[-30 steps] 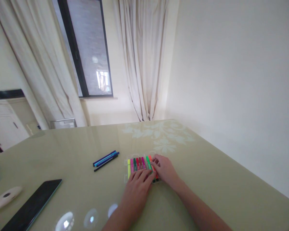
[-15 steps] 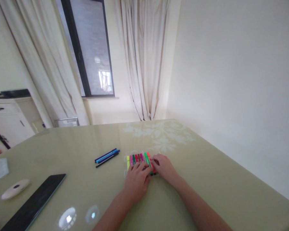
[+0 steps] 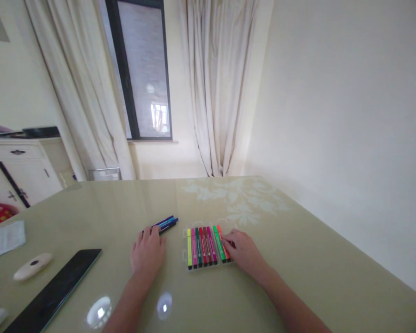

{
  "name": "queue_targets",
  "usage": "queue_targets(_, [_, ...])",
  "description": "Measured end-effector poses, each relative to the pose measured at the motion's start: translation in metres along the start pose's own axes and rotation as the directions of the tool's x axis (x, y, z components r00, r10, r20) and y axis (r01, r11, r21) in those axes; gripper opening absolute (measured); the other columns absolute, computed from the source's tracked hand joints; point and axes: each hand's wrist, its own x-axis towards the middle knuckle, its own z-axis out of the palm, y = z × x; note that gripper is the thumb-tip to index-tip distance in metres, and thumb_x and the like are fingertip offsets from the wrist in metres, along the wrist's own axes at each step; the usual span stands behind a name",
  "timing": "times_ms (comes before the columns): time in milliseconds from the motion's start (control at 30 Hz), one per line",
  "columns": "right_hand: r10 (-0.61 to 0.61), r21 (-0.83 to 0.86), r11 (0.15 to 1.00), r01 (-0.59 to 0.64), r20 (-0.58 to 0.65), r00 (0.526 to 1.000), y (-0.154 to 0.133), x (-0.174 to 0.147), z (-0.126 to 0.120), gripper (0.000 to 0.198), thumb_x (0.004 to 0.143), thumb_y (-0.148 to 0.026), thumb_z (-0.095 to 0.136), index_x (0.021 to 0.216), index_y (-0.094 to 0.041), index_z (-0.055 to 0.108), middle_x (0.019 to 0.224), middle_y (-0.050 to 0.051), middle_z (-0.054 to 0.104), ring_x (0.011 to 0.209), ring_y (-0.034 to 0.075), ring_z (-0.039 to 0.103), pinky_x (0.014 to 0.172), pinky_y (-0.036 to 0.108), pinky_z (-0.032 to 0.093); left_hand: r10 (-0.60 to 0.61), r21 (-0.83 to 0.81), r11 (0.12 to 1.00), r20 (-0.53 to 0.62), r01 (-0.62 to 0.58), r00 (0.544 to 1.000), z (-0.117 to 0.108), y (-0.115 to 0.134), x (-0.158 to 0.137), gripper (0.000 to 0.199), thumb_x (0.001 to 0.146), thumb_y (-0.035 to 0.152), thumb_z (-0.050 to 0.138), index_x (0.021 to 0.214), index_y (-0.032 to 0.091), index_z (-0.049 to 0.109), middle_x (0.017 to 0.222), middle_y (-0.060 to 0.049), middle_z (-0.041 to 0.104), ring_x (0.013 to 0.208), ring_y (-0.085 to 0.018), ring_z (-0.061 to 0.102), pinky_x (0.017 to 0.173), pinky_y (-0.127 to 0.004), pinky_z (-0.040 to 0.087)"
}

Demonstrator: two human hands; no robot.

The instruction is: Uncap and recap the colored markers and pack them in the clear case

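Note:
A clear plastic marker case (image 3: 203, 269) lies on the table, holding a row of colourful markers, yellow at the left end, with a gap before the green marker (image 3: 219, 243). My right hand (image 3: 244, 249) is at the case's right side, its fingers drawn together on the orange marker (image 3: 220, 229) beside the green one. To the left, my left hand (image 3: 147, 252) reaches over the near end of a few loose blue and black pens (image 3: 168, 224). Its fingers are stretched out and touch them; their left ends are hidden under the fingertips.
On the left of the glossy table (image 3: 201, 305) lie a black flat device (image 3: 55, 289), a white oval object (image 3: 33, 267) and a whitish sheet (image 3: 7, 238). A wall (image 3: 339, 115) runs along the right side. Curtains (image 3: 218, 92) and a window (image 3: 145, 69) stand behind.
My left hand has left the markers in the case and moved left onto the loose pens. My right hand stays at the orange marker. The view has turned slightly left.

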Motion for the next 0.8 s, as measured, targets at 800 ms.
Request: queue_targets(800, [0.105, 0.907, 0.420, -0.015, -0.032, 0.994, -0.022, 0.007, 0.011, 0.040, 0.083, -0.059, 0.073, 0.084, -0.019, 0.065, 0.081, 0.002, 0.067, 0.083, 0.020, 0.064, 0.079, 0.031, 0.050, 0.370, -0.854, 0.493, 0.032, -0.166, 0.929, 0.019, 0.098, -0.052, 0.039, 0.098, 0.035, 0.053, 0.135, 0.022, 0.060, 0.125, -0.011, 0.072, 0.111, -0.026, 0.069, 0.098, -0.043, 0.053])
